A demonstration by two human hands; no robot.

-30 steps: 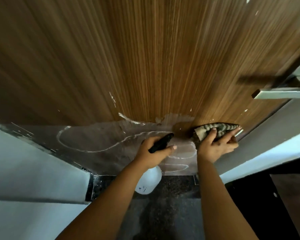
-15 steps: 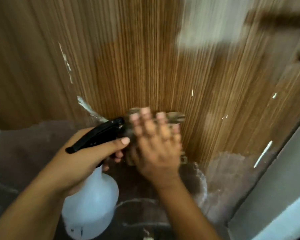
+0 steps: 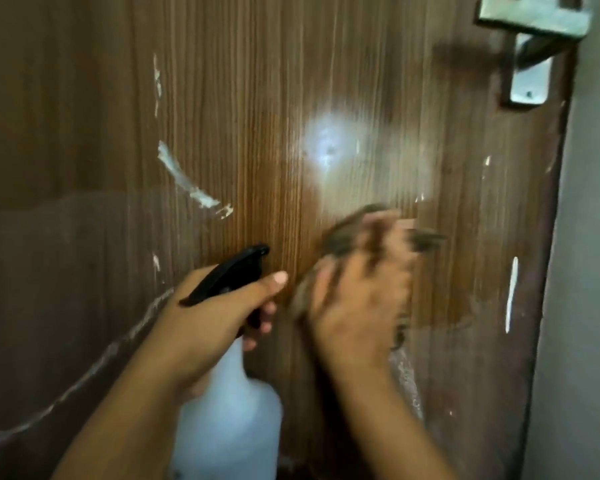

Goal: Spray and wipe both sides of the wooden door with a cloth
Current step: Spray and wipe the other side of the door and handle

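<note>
Filling the view, the wooden door [image 3: 378, 81] is being wiped: the cloth [image 3: 340, 233] is pressed on it by the blurred right hand [image 3: 357, 306], fingers spread. The spray bottle [image 3: 227, 414] is gripped by the left hand [image 3: 201, 323]. Next, the upper area probably needs wiping.

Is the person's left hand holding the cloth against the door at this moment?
No, the left hand grips the spray bottle, while the right hand presses the cloth on the door.

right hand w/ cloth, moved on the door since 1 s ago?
Yes. The right hand and cloth moved up from the door's bottom edge, toward the handle.
</note>
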